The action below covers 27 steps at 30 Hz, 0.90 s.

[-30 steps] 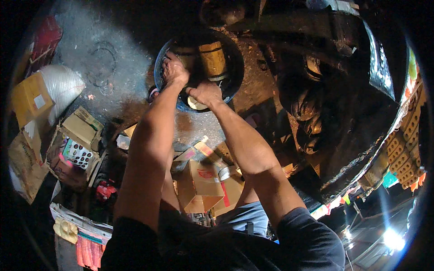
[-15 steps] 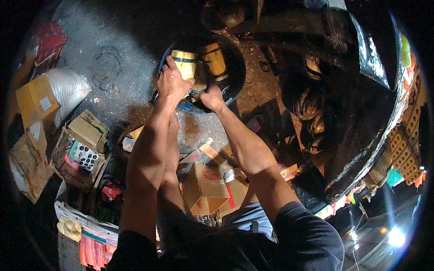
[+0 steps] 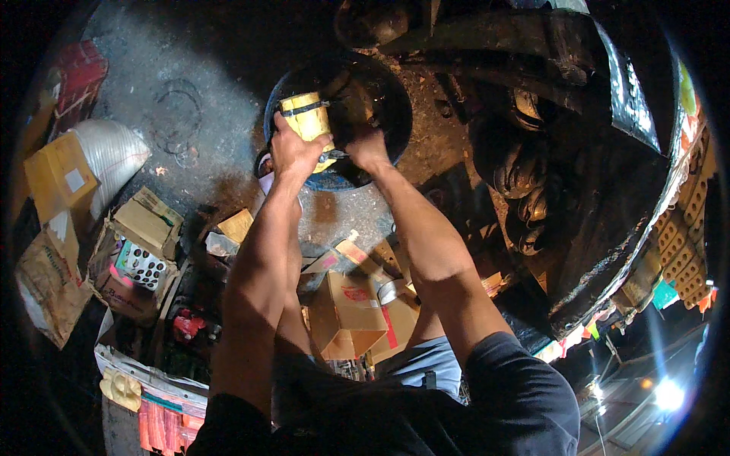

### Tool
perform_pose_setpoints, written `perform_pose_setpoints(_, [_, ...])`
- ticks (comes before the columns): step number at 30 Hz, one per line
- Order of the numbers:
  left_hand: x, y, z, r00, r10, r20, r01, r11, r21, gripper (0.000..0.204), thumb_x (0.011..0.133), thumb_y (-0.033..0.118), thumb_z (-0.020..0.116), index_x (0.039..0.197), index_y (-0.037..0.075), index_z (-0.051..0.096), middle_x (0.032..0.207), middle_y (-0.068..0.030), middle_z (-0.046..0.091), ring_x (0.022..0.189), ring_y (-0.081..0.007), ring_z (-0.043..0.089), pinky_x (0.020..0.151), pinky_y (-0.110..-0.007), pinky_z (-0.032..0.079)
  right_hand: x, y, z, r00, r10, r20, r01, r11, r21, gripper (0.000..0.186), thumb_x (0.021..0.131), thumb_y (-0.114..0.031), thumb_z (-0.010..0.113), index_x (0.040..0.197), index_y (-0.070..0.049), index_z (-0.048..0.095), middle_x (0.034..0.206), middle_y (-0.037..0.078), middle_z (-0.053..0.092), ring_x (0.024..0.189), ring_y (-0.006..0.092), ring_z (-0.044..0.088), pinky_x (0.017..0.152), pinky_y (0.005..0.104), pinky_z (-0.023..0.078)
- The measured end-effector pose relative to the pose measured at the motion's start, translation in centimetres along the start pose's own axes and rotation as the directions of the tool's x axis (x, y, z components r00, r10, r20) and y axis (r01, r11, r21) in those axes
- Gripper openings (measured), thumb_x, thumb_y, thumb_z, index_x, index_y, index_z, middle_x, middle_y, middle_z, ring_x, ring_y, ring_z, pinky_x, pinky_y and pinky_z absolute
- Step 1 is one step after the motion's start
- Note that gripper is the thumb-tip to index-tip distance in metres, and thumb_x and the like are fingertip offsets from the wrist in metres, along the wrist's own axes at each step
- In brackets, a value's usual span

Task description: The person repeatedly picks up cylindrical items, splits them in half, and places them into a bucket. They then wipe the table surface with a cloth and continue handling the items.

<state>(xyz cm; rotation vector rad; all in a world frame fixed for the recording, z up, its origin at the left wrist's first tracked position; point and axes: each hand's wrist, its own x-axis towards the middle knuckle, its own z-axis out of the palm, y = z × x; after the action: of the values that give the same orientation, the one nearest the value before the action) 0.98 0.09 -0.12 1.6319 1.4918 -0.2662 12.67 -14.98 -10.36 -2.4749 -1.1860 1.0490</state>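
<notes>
My left hand (image 3: 296, 154) has fingers curled round the yellow cylinder (image 3: 306, 118), its long axis running forward from my palm, tipped left; my right hand (image 3: 369, 150) (too dark to tell its grip) is rightward, farther off.

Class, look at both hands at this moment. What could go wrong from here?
1. The yellow banded cylinder might slip: only the left hand clearly grips it, over the round tub.
2. The right hand's fingers are lost in deep shadow inside the tub, so they could knock something unseen.
</notes>
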Motion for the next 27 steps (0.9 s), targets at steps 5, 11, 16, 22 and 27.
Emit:
perform_pose_setpoints(5, [-1.8,-0.9,2.5,0.996,-0.057,-0.062,0.032,0.941,-0.338,0.091,0.070,0.028,0.096,0.141,-0.002,0.049,0.122,-0.0212,0.074,0.112,-0.0330,0.073,0.102,-0.041,0.055,0.8,-1.0,-5.8,0.972,0.052,-0.229,0.006,0.970,0.243,0.058,0.092,-0.025,0.073,0.145,-0.002,0.061,0.136,0.023,0.069,0.128,0.0407,0.065,0.109,0.0434,0.052])
perform_pose_setpoints(11, [-4.2,-0.5,2.1,0.996,-0.080,-0.032,0.042,0.772,-0.634,0.076,0.074,0.005,0.092,0.138,0.003,0.052,0.126,-0.0141,0.072,0.112,-0.0253,0.071,0.099,-0.039,0.057,6.0,1.7,-2.5,0.998,-0.031,0.054,0.013,0.952,0.305,0.073,0.094,-0.015,0.075,0.160,-0.009,0.044,0.141,0.015,0.064,0.113,0.0309,0.066,0.096,0.0394,0.056])
perform_pose_setpoints(16, [-5.0,-3.4,2.4,0.997,0.059,-0.043,-0.072,0.714,-0.696,0.088,0.074,0.012,0.095,0.143,0.000,0.042,0.123,-0.0191,0.072,0.110,-0.0280,0.072,0.099,-0.039,0.057,8.7,4.3,1.2,0.923,-0.105,0.369,-0.366,0.050,0.929,0.058,0.098,-0.019,0.068,0.152,-0.008,0.052,0.127,0.011,0.067,0.095,0.0241,0.065,0.076,0.0388,0.057])
perform_pose_setpoints(22, [-7.2,-2.5,3.3,0.999,0.009,0.032,0.016,0.715,-0.699,0.083,0.074,0.000,0.093,0.143,0.004,0.047,0.126,-0.0129,0.070,0.111,-0.0238,0.071,0.098,-0.040,0.059,10.6,-0.5,-1.5,0.987,-0.160,-0.009,0.115,0.669,0.734,0.045,0.098,-0.023,0.066,0.140,-0.007,0.061,0.113,0.013,0.071,0.093,0.0241,0.068,0.075,0.0389,0.057])
perform_pose_setpoints(27, [-7.6,-2.3,5.7,0.985,-0.037,0.166,0.148,0.669,-0.728,0.079,0.071,0.002,0.092,0.137,0.004,0.048,0.116,-0.0126,0.075,0.102,-0.0222,0.074,0.092,-0.038,0.062,11.1,-5.6,-7.9,0.905,-0.390,0.171,0.330,0.896,0.298,0.041,0.097,-0.033,0.070,0.126,-0.004,0.068,0.108,0.017,0.074,0.094,0.0297,0.070,0.083,0.0403,0.057])
